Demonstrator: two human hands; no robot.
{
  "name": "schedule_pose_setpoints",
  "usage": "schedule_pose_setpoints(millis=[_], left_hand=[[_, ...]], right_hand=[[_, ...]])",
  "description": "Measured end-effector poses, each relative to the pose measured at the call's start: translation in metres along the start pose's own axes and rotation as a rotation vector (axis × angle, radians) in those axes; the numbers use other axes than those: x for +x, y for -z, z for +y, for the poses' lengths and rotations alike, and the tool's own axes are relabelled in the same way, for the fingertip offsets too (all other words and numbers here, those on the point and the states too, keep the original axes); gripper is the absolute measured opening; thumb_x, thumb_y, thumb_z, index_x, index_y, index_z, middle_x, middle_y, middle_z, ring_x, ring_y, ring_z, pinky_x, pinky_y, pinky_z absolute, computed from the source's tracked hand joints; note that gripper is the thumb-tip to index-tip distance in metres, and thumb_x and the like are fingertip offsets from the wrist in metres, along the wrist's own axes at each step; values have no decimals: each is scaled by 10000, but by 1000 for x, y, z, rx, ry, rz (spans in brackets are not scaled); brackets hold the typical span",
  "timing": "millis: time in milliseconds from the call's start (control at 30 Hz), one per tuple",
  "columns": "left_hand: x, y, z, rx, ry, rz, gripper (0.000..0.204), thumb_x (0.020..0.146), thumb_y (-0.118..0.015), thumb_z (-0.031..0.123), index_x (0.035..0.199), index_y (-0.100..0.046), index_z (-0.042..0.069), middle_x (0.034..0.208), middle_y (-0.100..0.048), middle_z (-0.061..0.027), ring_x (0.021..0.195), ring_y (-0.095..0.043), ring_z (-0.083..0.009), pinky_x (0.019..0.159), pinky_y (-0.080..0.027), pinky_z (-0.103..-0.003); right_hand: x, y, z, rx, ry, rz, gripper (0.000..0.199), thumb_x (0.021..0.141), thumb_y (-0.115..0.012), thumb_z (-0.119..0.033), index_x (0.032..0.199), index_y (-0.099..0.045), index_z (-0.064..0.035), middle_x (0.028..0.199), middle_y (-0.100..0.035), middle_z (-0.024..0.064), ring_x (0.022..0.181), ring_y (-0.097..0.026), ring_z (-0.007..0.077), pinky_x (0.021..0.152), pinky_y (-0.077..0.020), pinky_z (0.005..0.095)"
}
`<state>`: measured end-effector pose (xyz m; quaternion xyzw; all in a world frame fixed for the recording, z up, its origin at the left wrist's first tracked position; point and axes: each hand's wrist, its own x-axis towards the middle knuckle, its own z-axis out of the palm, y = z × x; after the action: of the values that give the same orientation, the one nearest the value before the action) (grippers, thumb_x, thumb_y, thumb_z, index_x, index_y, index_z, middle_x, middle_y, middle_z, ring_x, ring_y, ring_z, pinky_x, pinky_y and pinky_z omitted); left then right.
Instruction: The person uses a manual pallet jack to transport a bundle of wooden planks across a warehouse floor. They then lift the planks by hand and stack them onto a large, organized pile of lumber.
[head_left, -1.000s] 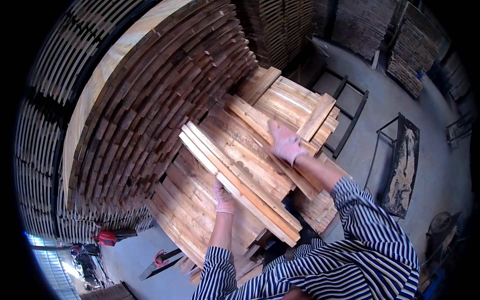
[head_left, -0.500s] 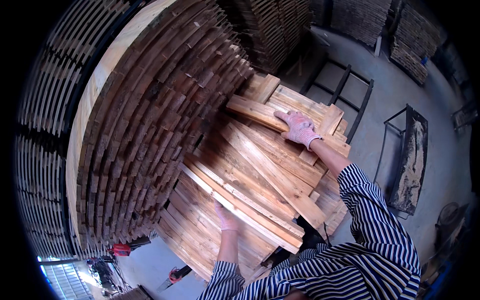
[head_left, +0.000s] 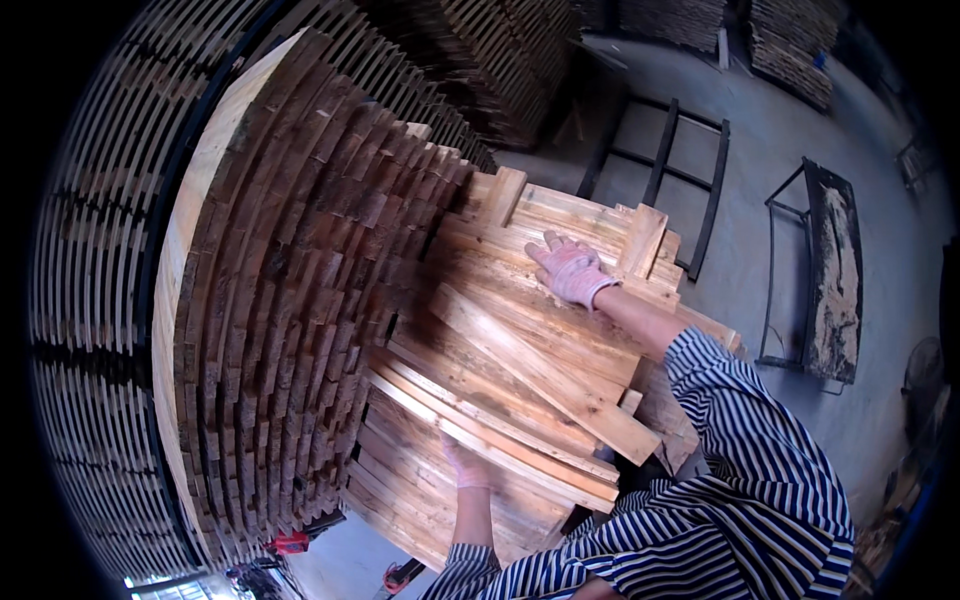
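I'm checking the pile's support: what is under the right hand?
The right hand lies flat on the top planks of a loose pile. More planks show below; the pile's base is hidden.

a timber yard or wood workshop. tall stacks of sawn wooden slats (head_left: 290,330) fill the view, more plank piles (head_left: 500,60) stand behind, and metal frames (head_left: 660,150) rest on a bare concrete floor (head_left: 770,130).

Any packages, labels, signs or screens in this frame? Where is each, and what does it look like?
None in view. Only bare wood: the plank stack under both gloved hands, left hand at its near edge, right hand flat on top, and the tall board pile on the left.
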<state>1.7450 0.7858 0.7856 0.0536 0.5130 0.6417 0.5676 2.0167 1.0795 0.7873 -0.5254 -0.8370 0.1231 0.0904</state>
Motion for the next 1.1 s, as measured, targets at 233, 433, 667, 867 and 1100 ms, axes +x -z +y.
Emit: schedule_pose_setpoints(millis=[233, 433, 667, 867, 1100], left_hand=[[-1, 21, 0, -181, -2, -386, 785, 908, -569, 645, 1394, -556, 28, 1364, -609, -147, 1238, -578, -315, 1113, -446, -473], [-11, -5, 11, -146, 16, -191, 711, 930, -586, 595, 1348, -604, 20, 1277, -666, -143, 1191, -615, -329, 1099, -463, -470], [6, 19, -1, -153, -33, -137, 738, 941, -585, 587, 1396, -547, 8, 1307, -657, -190, 1200, -631, -370, 1096, -477, -528], [-5, 10, 8, -82, -5, -65, 680, 953, -572, 584, 1417, -565, 86, 1353, -636, -113, 1256, -583, -323, 1115, -447, -478], [37, 11, -4, -115, -211, -249, 611, 1002, -577, 512, 1420, -544, 68, 1270, -662, -90, 1174, -643, -240, 1029, -558, -407]], right_hand=[[-112, 43, -144, 87, -55, -365, 675, 927, -623, -542, 1400, -499, -77, 1245, -559, 244, 1110, -584, 329, 904, -504, 484], [-81, 67, -117, 158, -42, -349, 747, 883, -658, -532, 1527, -448, -216, 1341, -538, 247, 1139, -566, 346, 913, -502, 457], [63, 53, 40, 25, 80, -131, 477, 965, -581, -409, 1421, -565, -267, 1323, -568, 164, 1163, -566, 351, 966, -510, 471], [59, 42, 14, -60, 78, -180, 361, 975, -573, -297, 1279, -636, -113, 1176, -613, 202, 1133, -595, 334, 903, -559, 453], [-84, 64, -132, 709, 222, -305, 829, 985, -487, -640, 1588, -333, -92, 1527, -443, 250, 1389, -469, 367, 1108, -432, 495]])
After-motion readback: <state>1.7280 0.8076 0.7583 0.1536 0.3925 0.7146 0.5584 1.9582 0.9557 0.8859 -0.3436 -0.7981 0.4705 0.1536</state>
